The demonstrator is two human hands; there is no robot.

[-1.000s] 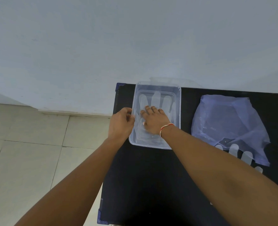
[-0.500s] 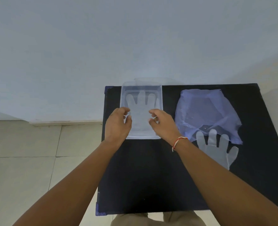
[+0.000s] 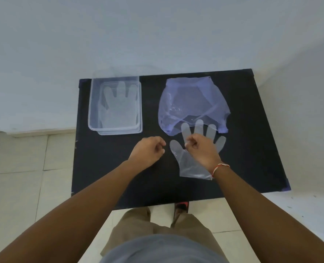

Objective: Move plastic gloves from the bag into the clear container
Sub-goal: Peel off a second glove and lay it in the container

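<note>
right hand (image 3: 202,150) hides glove (image 3: 190,164) palm | grip unclear

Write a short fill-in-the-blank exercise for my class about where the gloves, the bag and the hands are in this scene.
1. One glove already lies flat inside the clear ______.
2. The second glove lies on the black table, its fingertips pointing toward the purple ______.
3. The ______ hand is over the second glove.
4. The left hand holds ______.

Missing words: container; bag; right; nothing
</note>
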